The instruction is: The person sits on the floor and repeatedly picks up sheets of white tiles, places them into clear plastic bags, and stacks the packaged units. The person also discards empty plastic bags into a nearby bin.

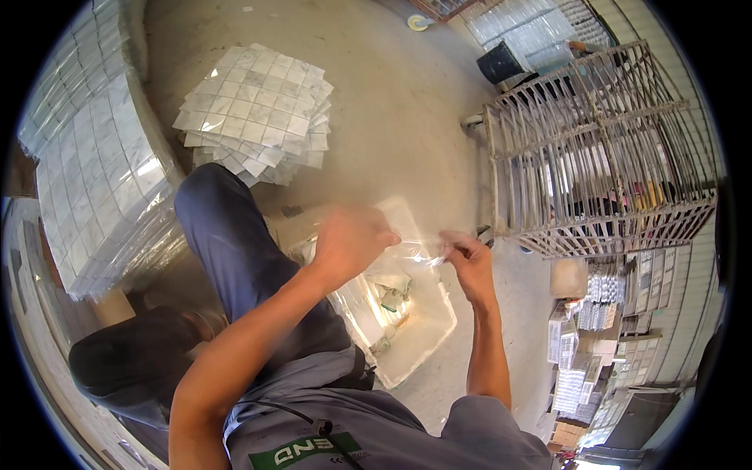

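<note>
You have a lane of floor (415, 133) ahead of your hands, between the loose tile stack (251, 106) and the slatted rack (599, 153); clear film (419, 251) spans the gap between your left hand (348, 247) and right hand (468, 262), blocking a straight pass there; below them, the white bin's (445, 321) wall obstructs a low sweep rightward; your raised knee (213, 192) and the wrapped tiles (106, 176) crowd the left side.

Glossy plastic film (421, 251), smooth shiny tiles (258, 98), matt cloth trousers (239, 243).
</note>
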A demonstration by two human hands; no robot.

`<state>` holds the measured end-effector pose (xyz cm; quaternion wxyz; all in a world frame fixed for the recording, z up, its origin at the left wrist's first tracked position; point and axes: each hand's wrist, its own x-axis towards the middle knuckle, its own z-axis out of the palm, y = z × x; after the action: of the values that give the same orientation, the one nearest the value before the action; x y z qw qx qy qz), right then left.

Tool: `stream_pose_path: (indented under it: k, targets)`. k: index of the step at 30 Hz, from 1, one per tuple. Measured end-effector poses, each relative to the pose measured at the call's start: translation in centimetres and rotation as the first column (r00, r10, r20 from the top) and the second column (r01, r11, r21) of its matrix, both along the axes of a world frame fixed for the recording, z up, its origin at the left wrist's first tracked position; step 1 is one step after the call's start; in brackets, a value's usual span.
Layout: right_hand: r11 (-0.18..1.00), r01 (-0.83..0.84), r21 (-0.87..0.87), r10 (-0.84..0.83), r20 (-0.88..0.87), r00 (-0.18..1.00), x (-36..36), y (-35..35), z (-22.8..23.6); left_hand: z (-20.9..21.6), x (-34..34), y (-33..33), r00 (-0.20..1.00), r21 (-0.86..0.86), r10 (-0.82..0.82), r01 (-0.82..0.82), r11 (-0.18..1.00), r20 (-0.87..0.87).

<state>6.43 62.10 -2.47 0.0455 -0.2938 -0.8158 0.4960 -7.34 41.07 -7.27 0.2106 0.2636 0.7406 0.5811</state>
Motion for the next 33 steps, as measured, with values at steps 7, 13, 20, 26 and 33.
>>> stream_pose_path:
  k: [7, 13, 20, 26, 33]
  targets:
    - [0.962, 0.002, -0.273, -0.074, -0.255, 0.964, -0.7, -4.9, 0.1, -0.5, 0.8, 0.7, 0.991, -0.017, 0.108, -0.107, 0.994, 0.085]
    - [0.985, 0.047, -0.165, -0.074, -0.158, 0.985, -0.8, -3.6, -1.2, 0.0, 0.5, -0.1, 0.96, 0.157, -0.088, 0.046, 0.987, 0.268]
    - [0.986, 0.079, 0.145, -0.035, -0.284, 0.958, -0.1, -4.3, -2.1, -1.7, -0.8, -0.8, 0.847, 0.42, -0.045, -0.217, 0.881, 0.53]
    - [0.923, 0.358, -0.14, -0.384, -0.379, 0.842, 2.8, -3.0, -7.5, -1.8, -4.9, -4.0, 0.966, 0.325, 0.161, -0.221, 0.92, 0.2]
    - [0.906, 0.056, 0.42, -0.232, 0.381, 0.895, 15.9, 1.4, -24.4, 5.1, -8.7, -9.4, 0.911, 0.429, 0.25, -0.379, 0.82, 0.328]
